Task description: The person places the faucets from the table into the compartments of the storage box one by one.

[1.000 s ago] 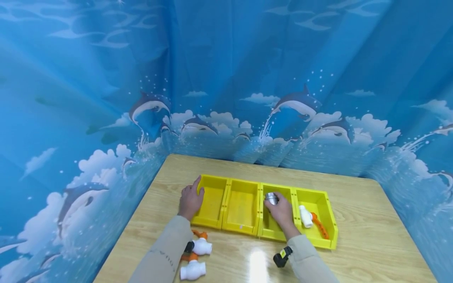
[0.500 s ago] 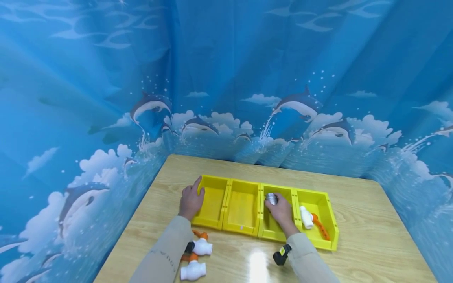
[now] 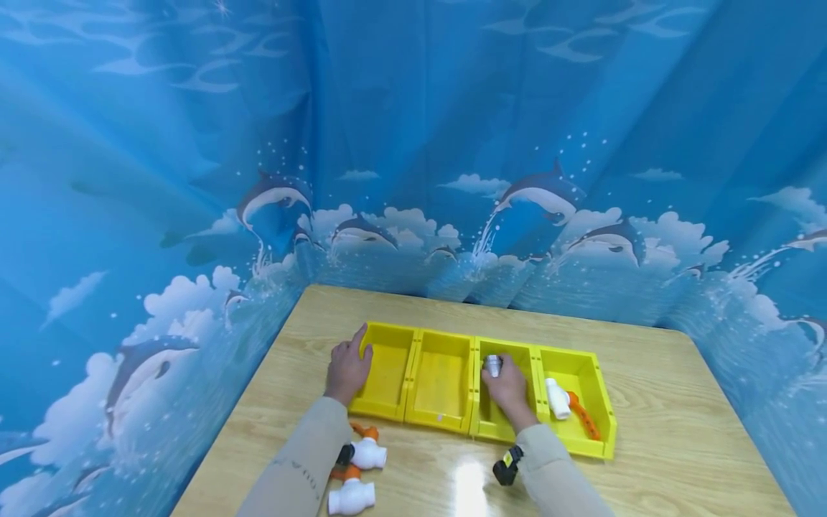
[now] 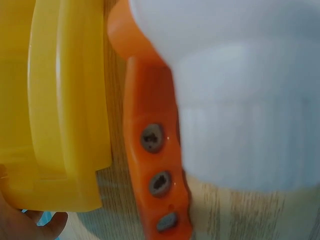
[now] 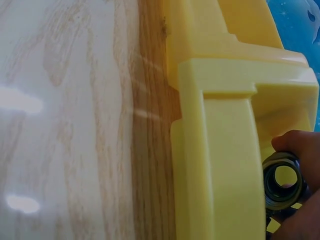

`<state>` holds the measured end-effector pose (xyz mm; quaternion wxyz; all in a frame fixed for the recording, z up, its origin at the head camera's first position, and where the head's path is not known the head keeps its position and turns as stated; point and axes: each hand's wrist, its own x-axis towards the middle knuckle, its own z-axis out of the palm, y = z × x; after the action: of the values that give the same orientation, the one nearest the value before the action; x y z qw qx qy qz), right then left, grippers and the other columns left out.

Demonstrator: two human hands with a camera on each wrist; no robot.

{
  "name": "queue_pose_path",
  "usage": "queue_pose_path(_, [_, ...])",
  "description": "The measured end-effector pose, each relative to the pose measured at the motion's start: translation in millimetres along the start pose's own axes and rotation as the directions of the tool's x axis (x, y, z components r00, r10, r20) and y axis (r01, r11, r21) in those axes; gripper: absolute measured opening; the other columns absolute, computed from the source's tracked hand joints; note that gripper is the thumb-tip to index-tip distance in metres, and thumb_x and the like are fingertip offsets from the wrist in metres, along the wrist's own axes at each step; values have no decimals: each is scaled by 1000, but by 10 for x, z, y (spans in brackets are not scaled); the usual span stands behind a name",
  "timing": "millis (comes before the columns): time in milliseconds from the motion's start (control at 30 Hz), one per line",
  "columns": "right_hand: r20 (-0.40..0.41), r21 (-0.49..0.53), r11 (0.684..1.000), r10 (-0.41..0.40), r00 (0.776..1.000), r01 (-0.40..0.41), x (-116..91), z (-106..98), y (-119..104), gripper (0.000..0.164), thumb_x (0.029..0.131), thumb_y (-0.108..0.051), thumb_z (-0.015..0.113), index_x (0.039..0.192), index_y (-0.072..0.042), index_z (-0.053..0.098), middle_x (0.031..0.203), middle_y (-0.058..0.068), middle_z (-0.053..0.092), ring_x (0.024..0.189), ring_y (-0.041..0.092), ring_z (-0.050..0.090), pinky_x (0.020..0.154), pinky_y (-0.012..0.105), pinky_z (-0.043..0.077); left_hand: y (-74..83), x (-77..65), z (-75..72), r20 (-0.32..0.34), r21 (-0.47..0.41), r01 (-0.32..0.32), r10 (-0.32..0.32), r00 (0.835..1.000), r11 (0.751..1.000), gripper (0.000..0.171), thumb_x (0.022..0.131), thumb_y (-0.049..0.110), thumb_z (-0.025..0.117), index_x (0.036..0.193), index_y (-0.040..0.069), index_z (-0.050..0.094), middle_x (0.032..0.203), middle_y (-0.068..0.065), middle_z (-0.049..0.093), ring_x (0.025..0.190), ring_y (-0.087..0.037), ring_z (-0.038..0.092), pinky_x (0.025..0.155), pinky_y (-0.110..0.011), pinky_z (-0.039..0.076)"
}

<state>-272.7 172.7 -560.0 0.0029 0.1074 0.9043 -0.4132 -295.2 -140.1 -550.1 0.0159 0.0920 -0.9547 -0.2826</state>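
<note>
My right hand (image 3: 507, 384) grips a silvery metal pipe fitting (image 3: 493, 365) inside the third yellow bin (image 3: 497, 425) from the left. The right wrist view shows the hollow end of the fitting (image 5: 282, 182), with fingers around its side. At the far left, my left hand (image 3: 349, 368) holds the side wall of the leftmost bin (image 3: 388, 359), thumb over the rim and fingers outside. A white ball valve (image 3: 558, 398) with an orange handle lies in the rightmost bin (image 3: 604, 402).
Two more white valves, one nearer the bins (image 3: 370, 454) and one nearer me (image 3: 352, 497), lie by my left sleeve. The second bin (image 3: 442, 370) joins its neighbours in one row. A blue dolphin-print curtain (image 3: 413, 143) hangs behind the wooden table (image 3: 678, 402).
The metal fitting has turned slightly in my right hand, which stays in the third bin. My left hand keeps its place on the leftmost bin.
</note>
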Motion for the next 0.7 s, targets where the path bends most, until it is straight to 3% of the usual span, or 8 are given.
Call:
queue_pose_path(200, [-17,-60,998,4,1000,-5,4,34,4,55,91,-18,61,136,5,41,118,30,56,94,40,58,74,49,52,1,-13,-4,-14,-4,-12,12,1000,1000,53,102,34,46,153,30,30,131,-19,51,122,-36,44,94,-56,43])
queue_pose_path(433, [-29,-133,991,22,999,-25,1,83,0,54,93,-21,61,138,1,39,117,27,55,96,42,51,77,50,43,-9,-4,10,-13,-5,-7,7,1000,1000,53,102,34,46,153,31,31,131,-19,51,122,-36,44,94,-56,43])
queue_pose_path(700, [-53,-155,988,10,999,-18,-37,108,-32,53,94,-22,61,137,1,40,114,27,54,93,43,48,76,51,39,-26,5,21,-21,-11,-15,15,1000,1000,52,102,35,44,153,30,31,131,-20,50,122,-36,44,94,-57,42])
